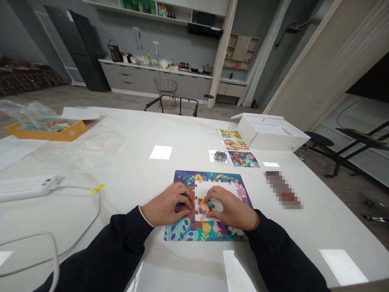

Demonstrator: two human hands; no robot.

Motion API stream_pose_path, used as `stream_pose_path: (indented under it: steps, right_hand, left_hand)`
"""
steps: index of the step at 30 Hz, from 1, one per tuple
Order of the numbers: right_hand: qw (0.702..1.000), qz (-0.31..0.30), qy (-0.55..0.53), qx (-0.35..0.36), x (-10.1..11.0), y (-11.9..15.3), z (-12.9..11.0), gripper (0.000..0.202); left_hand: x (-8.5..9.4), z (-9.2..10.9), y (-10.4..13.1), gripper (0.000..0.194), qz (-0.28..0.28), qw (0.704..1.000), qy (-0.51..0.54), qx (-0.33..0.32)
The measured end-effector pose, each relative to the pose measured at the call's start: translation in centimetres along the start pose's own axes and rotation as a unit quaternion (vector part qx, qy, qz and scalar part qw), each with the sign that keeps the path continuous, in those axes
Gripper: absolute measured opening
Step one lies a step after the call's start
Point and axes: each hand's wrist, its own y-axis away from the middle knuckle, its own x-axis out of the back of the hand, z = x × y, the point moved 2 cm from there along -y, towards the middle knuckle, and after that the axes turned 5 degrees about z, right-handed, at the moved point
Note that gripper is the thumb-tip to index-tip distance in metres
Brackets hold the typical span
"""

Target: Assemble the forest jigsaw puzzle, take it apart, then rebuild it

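A colourful jigsaw puzzle (182, 231) lies on the white table, its outer border filled and its white middle mostly bare. My right hand (232, 209) pinches an orange puzzle piece (204, 205) between thumb and fingers, over the left part of the bare middle. On the puzzle's left side rests my left hand (170, 205), fingers bent and thumb apart, its tips touching the board. It seems to hold nothing, though its fingers partly cover the border there. A small pile of loose puzzle pieces (220, 156) sits beyond the puzzle.
Picture sheets (243, 159) lie near a white box (273, 136) at the back right. A pixelated object (284, 190) is on the right. Leftward are an orange box (69, 132), a plastic bag (91, 150), a white power strip (27, 187) and its cable (97, 202).
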Motion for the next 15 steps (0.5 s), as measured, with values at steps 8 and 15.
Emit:
stream_pose_path:
  steps: [8, 15]
  right_hand:
    - [0.998, 0.028, 0.04, -0.031, -1.1, 0.0, 0.4, 0.038]
    - [0.996, 0.058, 0.054, -0.035, -1.6, -0.2, 1.0, 0.031]
  left_hand:
    - [0.0, 0.1, -0.1, 0.014, 0.003, 1.0, 0.006, 0.0]
    - [0.1, 0.4, -0.2, 0.015, 0.005, 1.0, 0.004, 0.001]
